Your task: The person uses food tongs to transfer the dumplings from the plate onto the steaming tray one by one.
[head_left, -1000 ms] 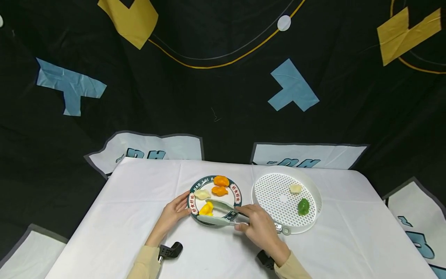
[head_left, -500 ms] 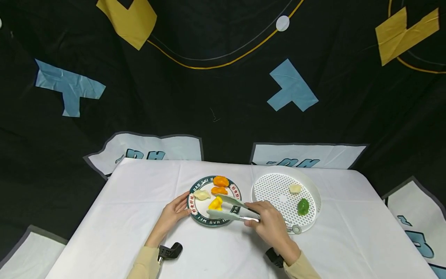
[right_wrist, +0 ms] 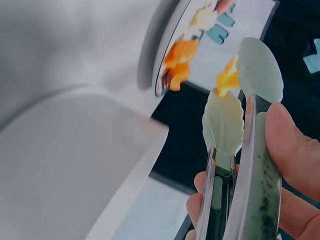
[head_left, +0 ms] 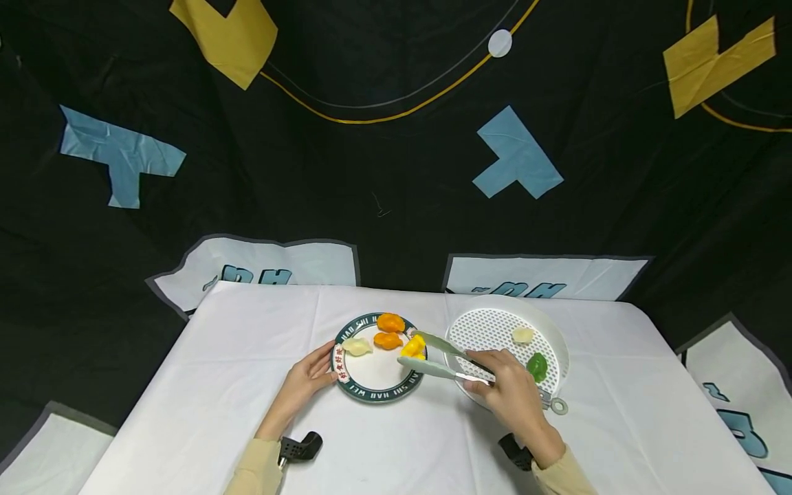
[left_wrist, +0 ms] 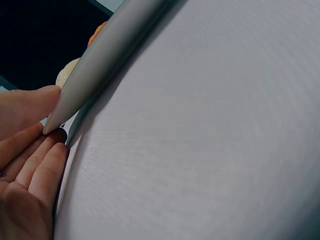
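Right hand (head_left: 510, 392): fingers curled round the tongs (head_left: 445, 357), gripping them over the near rim of the tray (head_left: 559, 344); tong tips point left and pinch the yellow dumpling (head_left: 413, 346). In the right wrist view the same dumpling (right_wrist: 227, 75) shows as an orange-yellow blur between the two pale green tong blades (right_wrist: 240, 100), with a fingertip (right_wrist: 292, 150) pressed on the outer blade.

Yellow dumpling: lifted clear, at the right edge of the plate (head_left: 346, 375), between plate and tray.

Left hand (head_left: 306, 378): fingers straight and relaxed, resting against the left rim of the plate, gripping nothing; the left wrist view shows its fingers (left_wrist: 30, 160) lying flat beside the plate's edge (left_wrist: 95, 60).

Plate: round, white centre, dark green border with red labels; holds two orange dumplings (head_left: 391, 330) at the far side and a white dumpling (head_left: 356, 346) at the left.

Tray: round, white, perforated, just right of the plate; holds a white dumpling (head_left: 523, 335) and a green dumpling (head_left: 537, 366).

Table (head_left: 247, 385): white cloth; black backdrop with blue and yellow shapes behind
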A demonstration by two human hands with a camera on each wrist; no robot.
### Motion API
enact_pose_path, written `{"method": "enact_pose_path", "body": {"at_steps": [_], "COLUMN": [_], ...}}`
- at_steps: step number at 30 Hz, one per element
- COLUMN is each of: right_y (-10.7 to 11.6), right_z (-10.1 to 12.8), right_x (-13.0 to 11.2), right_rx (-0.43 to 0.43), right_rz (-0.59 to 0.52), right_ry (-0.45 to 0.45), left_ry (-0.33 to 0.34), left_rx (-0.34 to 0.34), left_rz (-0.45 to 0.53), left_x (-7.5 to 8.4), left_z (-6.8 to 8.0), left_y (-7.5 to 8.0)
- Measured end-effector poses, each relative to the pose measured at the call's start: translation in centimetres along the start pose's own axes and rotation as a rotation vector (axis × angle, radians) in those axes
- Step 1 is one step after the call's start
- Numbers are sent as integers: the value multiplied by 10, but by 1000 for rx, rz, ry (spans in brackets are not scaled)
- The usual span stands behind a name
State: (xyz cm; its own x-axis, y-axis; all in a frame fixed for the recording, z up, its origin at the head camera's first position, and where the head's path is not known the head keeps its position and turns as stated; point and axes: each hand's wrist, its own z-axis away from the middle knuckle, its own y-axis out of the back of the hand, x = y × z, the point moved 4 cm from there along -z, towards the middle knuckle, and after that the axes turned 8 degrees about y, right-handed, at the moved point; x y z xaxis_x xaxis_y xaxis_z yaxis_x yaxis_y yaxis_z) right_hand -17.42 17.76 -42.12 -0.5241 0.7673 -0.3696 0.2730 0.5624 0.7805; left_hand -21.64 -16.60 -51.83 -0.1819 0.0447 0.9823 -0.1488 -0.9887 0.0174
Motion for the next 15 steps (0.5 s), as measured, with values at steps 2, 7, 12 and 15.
{"method": "enact_pose_path", "body": {"at_steps": [2, 7, 12, 15], "right_y": [5, 16, 27, 34], "right_z": [0, 2, 5, 6], "right_x": [5, 21, 35, 42], "right_rx": [3, 14, 44, 67], "right_rz": [4, 16, 36, 65], "right_ry": [-8, -33, -61, -70], "left_ry": [-1, -6, 4, 8], "left_rx": [-2, -8, 7, 9], "left_rz": [6, 10, -12, -12], "left_x": [0, -1, -2, -3], "left_z": [0, 0, -1, -2], "left_y": [0, 1, 1, 1]}}
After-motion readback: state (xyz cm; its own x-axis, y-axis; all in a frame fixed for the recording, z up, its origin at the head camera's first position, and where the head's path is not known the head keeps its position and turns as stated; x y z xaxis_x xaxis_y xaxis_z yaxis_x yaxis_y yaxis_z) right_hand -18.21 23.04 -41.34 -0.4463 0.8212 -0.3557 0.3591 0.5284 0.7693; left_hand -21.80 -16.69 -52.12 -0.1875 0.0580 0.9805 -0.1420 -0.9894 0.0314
